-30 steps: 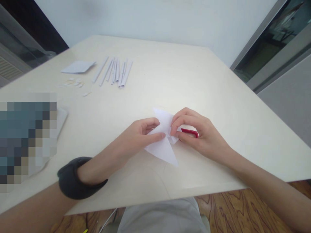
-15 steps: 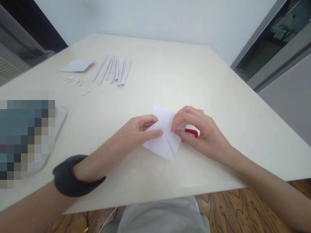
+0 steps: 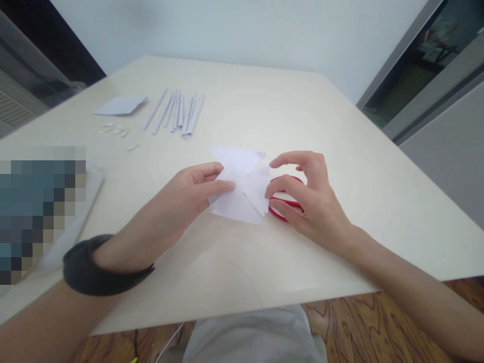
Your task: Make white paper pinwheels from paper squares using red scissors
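A folded white paper piece (image 3: pixel 240 186) lies on the cream table (image 3: pixel 264 111) in front of me, its flaps spread like a bow tie. My left hand (image 3: pixel 185 201) pinches its left side between thumb and forefinger. My right hand (image 3: pixel 308 199) holds the paper's right flap with thumb and fingertips. Red-handled scissors (image 3: pixel 285 206) lie on the table under my right hand, partly hidden by it. A dark band sits on my left wrist.
Several rolled white paper sticks (image 3: pixel 177 111) lie at the far left, beside a flat paper sheet (image 3: pixel 120 105) and small paper scraps (image 3: pixel 117 132). A blurred-out object (image 3: pixel 40 212) rests at the left edge. The table's near edge runs just above my lap.
The paper has been turned and opened out from a narrow triangle into a wider shape, shifted slightly left and away. My right hand lifted its fingers, showing more of the scissors.
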### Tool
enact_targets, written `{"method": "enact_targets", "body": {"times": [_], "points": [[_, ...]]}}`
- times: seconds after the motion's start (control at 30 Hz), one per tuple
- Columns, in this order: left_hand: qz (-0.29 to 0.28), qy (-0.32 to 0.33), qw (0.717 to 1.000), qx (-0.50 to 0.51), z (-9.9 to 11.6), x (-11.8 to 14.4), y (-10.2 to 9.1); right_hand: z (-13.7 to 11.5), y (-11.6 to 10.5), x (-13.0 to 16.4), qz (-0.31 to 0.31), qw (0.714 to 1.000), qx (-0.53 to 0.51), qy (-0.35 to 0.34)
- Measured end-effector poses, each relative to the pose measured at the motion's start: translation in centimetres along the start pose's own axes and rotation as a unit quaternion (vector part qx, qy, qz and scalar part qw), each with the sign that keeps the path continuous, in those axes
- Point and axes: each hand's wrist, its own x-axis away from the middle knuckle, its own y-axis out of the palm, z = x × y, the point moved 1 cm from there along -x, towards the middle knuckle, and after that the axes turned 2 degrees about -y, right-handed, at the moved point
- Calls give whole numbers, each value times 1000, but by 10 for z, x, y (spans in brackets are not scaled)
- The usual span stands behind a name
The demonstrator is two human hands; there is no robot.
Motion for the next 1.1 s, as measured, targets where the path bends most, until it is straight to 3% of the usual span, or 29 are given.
{"method": "enact_targets", "body": {"times": [0.23, 0.5, 1.1], "points": [[-28, 11, 999, -13, -5, -1, 3, -3, -4, -2, -7, 999, -32, -30], [-14, 25, 998, -59, -11, -3, 5, -4, -5, -1, -18, 997, -70, 6], [-58, 27, 997, -44, -13, -6, 11, -3, 4, 1, -23, 995, -67, 66]]}}
